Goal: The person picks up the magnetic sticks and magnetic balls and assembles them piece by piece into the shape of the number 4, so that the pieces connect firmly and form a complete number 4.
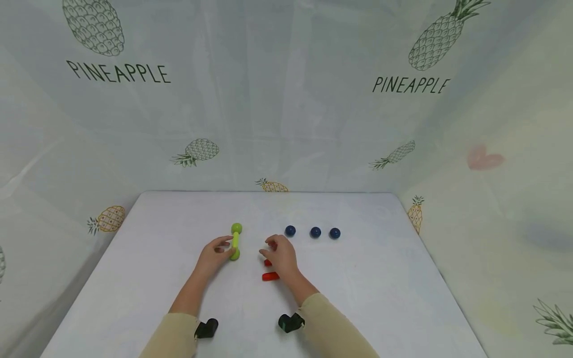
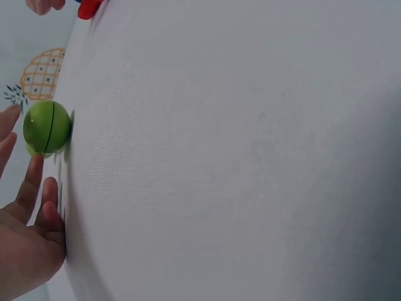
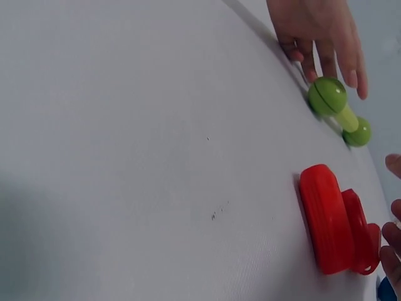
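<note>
A green toy dumbbell (image 1: 235, 239), two round ends joined by a yellow-green bar, lies left of centre on the table. My left hand (image 1: 214, 256) is beside it, fingers loosely extended, fingertips right at the bar and the near end. In the left wrist view one finger meets the green ball end (image 2: 47, 128). My right hand (image 1: 283, 254) hovers over the red pieces with thumb and fingers apart and nothing between them. It partly hides them in the head view. In the right wrist view a ridged red piece (image 3: 326, 219) lies beside other red parts (image 3: 358, 232).
Three dark blue balls (image 1: 315, 232) sit in a row beyond my right hand. The white table (image 1: 380, 288) reaches back to a hanging cloth (image 1: 268, 99) printed with pineapples. Black wrist cameras (image 1: 291, 323) are strapped at both sleeves.
</note>
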Demonstrator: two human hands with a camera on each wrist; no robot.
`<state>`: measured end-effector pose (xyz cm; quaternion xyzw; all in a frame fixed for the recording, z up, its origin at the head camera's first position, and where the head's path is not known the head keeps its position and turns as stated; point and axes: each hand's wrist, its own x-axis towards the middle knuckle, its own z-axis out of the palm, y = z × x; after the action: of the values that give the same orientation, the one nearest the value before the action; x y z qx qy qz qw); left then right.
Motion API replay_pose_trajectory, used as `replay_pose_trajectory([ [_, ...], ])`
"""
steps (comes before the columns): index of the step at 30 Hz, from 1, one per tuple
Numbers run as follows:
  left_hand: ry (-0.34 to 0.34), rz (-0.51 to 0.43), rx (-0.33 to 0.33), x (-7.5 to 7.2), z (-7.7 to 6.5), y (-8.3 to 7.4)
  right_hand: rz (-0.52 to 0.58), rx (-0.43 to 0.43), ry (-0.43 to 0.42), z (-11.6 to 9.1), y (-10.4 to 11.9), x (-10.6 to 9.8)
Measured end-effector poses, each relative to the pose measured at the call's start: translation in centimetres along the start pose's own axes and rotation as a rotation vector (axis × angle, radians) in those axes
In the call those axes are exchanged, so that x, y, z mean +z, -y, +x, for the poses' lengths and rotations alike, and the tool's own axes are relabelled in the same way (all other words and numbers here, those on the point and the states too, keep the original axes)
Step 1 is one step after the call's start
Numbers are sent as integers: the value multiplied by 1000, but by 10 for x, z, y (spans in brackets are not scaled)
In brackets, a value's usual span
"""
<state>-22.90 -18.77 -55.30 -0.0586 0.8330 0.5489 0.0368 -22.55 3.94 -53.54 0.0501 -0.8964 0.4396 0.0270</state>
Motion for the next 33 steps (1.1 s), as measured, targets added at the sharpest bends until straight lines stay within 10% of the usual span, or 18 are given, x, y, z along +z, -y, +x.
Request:
replay_pose_trajectory([
  [33,-88,-16,-66,15,-8,5,66,159,-20,9,-26,-4],
])
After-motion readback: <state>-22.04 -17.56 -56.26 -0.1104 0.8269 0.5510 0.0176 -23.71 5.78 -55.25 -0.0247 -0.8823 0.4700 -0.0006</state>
